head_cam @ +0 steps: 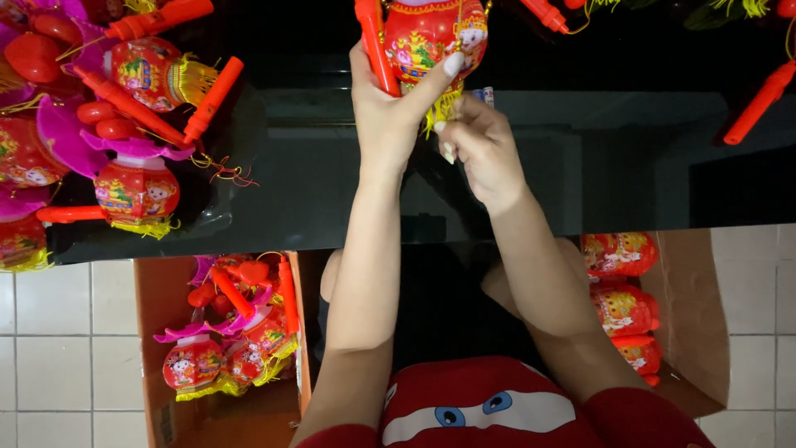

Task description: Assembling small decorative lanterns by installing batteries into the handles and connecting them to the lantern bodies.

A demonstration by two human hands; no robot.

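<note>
The left hand [390, 108] grips a red toy lantern [431, 33] and its orange handle stick [373, 41] above the black tabletop [332, 174], while the right hand [481, 145] pinches the lantern's yellow tassel fringe [444, 108], with more lanterns heaped at left [137, 187] and in cardboard boxes [166, 332] below.

Both arms are bare to above the elbow. The person wears a red top [497, 411] with a white band and two blue cartoon eyes. The fingers [452, 65] have pale, longish nails.
</note>
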